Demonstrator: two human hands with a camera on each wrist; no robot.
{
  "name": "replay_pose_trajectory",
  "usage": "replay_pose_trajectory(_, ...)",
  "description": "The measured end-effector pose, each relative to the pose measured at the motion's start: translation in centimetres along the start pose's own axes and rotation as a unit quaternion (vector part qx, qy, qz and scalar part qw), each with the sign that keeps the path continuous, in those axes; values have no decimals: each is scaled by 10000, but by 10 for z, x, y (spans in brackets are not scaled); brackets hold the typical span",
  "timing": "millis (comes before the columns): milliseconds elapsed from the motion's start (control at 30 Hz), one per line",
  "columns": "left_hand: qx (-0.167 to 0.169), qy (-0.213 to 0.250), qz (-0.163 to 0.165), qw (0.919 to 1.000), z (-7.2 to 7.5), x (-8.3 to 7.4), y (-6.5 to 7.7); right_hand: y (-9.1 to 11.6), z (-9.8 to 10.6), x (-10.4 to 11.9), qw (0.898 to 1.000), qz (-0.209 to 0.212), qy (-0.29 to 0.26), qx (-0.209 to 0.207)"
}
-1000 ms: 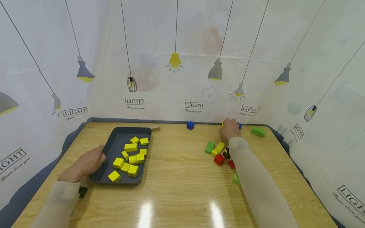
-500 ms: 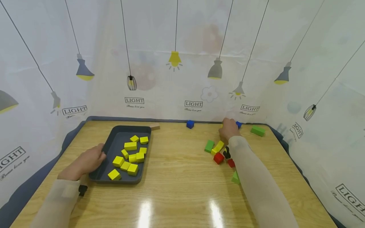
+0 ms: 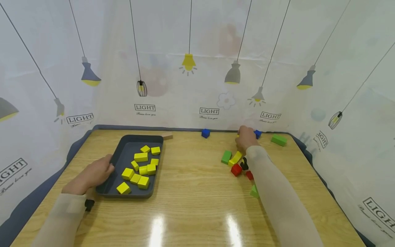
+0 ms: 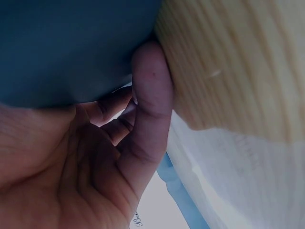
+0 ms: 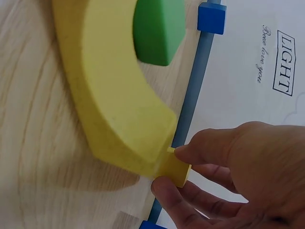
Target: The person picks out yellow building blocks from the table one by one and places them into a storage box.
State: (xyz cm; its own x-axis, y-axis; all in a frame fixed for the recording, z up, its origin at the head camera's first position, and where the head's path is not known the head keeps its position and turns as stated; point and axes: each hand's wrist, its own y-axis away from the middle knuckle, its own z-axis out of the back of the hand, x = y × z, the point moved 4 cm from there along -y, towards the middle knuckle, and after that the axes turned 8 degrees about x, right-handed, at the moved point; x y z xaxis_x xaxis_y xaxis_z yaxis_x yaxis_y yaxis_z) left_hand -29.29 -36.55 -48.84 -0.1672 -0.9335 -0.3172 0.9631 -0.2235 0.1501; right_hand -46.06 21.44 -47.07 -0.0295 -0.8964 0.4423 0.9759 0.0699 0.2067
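My left hand (image 3: pixel 95 173) grips the left rim of a dark grey tray (image 3: pixel 103 192). In the left wrist view the thumb (image 4: pixel 152 90) lies against the tray's side, close to the wood. Several yellow blocks (image 3: pixel 141 157) lie loose in the tray. At the table's back edge, my right hand (image 3: pixel 246 137) pinches a small yellow block (image 5: pixel 175 167) between thumb and fingers; the head view mostly hides it. Closer to the right wrist camera is a curved yellow block (image 5: pixel 109 95), beside a green block (image 5: pixel 159 31).
Red blocks (image 3: pixel 236 169) and a light green block (image 3: pixel 254 191) lie near the right forearm. Blue blocks (image 3: pixel 205 133) stand at the back edge, a long green block (image 3: pixel 279 140) at the back right. A plain wooden block (image 3: pixel 167 136) sits behind the tray. Printed cloth hangs behind the table.
The whole scene sits slightly higher in the head view. Both hands keep their places, the left at the tray and the right at the yellow block.
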Motion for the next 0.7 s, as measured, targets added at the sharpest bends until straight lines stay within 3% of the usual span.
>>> replay_pose_trajectory(300,4,-15,-43,10000,0,-1,0,2,-1,15,9995,255,-145,-117)
replay_pose_trajectory(700,18,17,2,10000,0,1,0,7,-16,60,9963,756,-243,-342)
